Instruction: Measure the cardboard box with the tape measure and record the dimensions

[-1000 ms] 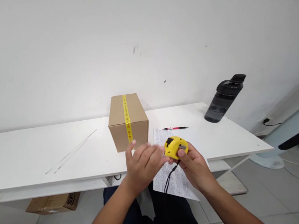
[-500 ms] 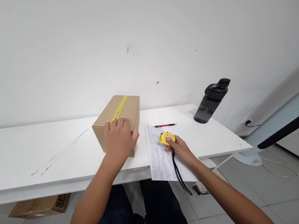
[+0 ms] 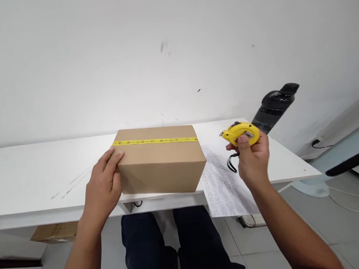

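One brown box [image 3: 161,166] sits on the white table [image 3: 31,183]. Left hand [image 3: 103,188] lies flat, fingers spread, against its left end. Right hand [image 3: 252,159] grips a yellow tape measure [image 3: 240,133] held above a paper [image 3: 222,182].

Both forearms are bare and reach forward from the lower edge of the view, spreading apart as they go. The left arm rises from about 7 o'clock toward the centre; its left hand [image 3: 104,188] lies open, palm turned to 3 o'clock, fingers stretched out flat and close together, thumb lower. The right arm comes up from 5 o'clock, wrist bent slightly back. The right hand [image 3: 252,158] is raised, fingers curled into a closed grip, thumb pressed on top.
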